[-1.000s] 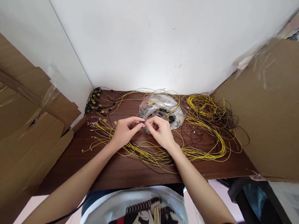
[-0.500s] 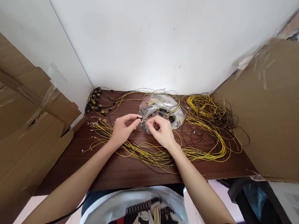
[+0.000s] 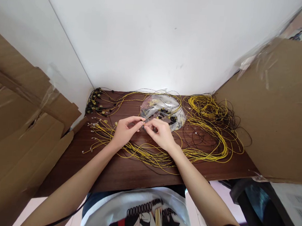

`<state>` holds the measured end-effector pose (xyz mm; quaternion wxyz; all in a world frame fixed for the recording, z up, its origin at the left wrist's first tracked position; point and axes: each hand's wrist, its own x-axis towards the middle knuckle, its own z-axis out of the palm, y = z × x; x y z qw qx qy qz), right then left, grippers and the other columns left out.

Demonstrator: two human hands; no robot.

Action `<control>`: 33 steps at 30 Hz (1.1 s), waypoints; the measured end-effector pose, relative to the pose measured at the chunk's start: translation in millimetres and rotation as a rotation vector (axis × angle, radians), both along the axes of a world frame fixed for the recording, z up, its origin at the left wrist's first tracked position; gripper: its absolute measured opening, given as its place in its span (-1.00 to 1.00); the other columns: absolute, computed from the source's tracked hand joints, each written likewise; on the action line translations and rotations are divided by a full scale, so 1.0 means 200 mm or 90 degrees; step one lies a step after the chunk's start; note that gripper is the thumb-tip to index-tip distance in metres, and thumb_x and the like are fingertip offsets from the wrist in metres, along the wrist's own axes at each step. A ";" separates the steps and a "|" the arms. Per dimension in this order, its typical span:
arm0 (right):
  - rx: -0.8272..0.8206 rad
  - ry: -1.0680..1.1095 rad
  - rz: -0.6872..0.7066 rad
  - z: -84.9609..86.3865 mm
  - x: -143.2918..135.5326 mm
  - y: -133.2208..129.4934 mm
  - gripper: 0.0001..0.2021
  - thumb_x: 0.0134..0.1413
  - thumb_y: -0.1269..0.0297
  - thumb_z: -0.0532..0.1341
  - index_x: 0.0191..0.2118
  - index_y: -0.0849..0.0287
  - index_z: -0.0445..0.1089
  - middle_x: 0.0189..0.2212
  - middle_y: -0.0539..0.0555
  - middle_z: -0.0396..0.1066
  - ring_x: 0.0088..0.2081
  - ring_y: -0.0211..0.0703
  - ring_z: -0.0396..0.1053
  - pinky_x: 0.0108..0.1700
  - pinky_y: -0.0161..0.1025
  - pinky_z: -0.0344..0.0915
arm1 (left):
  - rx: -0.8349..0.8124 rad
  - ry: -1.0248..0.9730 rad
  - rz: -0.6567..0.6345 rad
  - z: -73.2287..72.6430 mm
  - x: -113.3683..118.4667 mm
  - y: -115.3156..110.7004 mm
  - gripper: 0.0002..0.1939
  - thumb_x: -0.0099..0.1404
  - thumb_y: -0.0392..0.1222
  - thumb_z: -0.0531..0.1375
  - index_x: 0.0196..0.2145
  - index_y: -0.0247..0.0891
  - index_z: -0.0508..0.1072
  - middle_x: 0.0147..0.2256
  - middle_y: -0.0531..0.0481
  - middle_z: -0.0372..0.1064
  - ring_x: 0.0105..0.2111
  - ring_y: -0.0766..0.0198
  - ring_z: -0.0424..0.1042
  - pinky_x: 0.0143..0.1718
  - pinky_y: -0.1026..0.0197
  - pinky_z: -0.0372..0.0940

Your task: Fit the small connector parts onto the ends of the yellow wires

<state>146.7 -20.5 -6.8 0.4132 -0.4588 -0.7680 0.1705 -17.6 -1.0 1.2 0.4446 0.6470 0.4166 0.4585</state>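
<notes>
My left hand [image 3: 126, 130] pinches a small black connector, mostly covered by the fingertips. Close against it, my right hand [image 3: 162, 132] has thumb and forefinger pinched on a thin yellow wire, of which only a bit shows. Both hands are held in front of a clear plastic bag [image 3: 164, 102] with small black and yellow parts in it. Under the wrists runs a long bundle of yellow and black wires [image 3: 148, 156], whose metal-tipped ends [image 3: 94, 124] fan out at the left.
Wires with black and yellow connectors [image 3: 94, 104] lie at the back left of the brown table [image 3: 125, 180]. A tangled wire coil [image 3: 205, 104] fills the back right. Cardboard walls [image 3: 277, 111] flank both sides, with a white wall [image 3: 156, 41] behind.
My right hand has shifted slightly left, bringing its fingertips up against those of my left hand. The short stretch of yellow wire between them is now nearly hidden.
</notes>
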 end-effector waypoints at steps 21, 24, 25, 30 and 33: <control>0.004 0.094 -0.017 0.03 0.01 0.00 -0.92 0.11 0.33 0.16 -0.31 0.15 0.41 -0.41 0.03 0.36 -0.33 -0.19 0.31 -0.26 -0.25 0.26 | 0.107 0.129 -0.055 -0.02 0.00 0.00 -0.80 0.20 -0.16 0.16 -0.31 -0.28 0.54 -0.46 0.03 0.26 -0.54 0.41 0.17 -0.53 0.33 0.08; 0.014 0.099 -0.024 0.03 0.01 0.00 -0.93 0.10 0.34 0.16 -0.35 0.16 0.39 -0.42 0.02 0.35 -0.35 -0.20 0.30 -0.29 -0.26 0.25 | 0.106 0.132 -0.057 -0.02 0.00 0.00 -0.79 0.20 -0.15 0.16 -0.32 -0.28 0.54 -0.46 0.03 0.26 -0.54 0.40 0.18 -0.53 0.33 0.08; 0.016 0.105 -0.030 0.03 0.01 0.00 -0.92 0.09 0.34 0.16 -0.36 0.16 0.39 -0.43 0.02 0.35 -0.36 -0.20 0.30 -0.31 -0.27 0.24 | 0.107 0.131 -0.056 -0.02 0.00 0.00 -0.79 0.20 -0.15 0.16 -0.32 -0.28 0.54 -0.46 0.03 0.26 -0.54 0.40 0.18 -0.52 0.33 0.08; 0.007 0.153 -0.113 0.04 0.01 0.00 -0.89 0.10 0.33 0.12 -0.40 0.17 0.35 -0.45 0.02 0.36 -0.42 -0.22 0.28 -0.37 -0.28 0.22 | 0.114 0.124 -0.047 -0.02 -0.01 0.00 -0.78 0.21 -0.13 0.16 -0.28 -0.27 0.54 -0.46 0.02 0.27 -0.55 0.40 0.18 -0.53 0.33 0.07; 0.013 0.188 -0.150 0.04 0.02 0.00 -0.90 0.11 0.32 0.12 -0.39 0.17 0.34 -0.45 0.02 0.37 -0.43 -0.23 0.29 -0.37 -0.29 0.23 | 0.114 0.126 -0.045 -0.02 -0.01 0.00 -0.77 0.21 -0.13 0.16 -0.28 -0.26 0.55 -0.46 0.02 0.27 -0.56 0.41 0.17 -0.54 0.33 0.06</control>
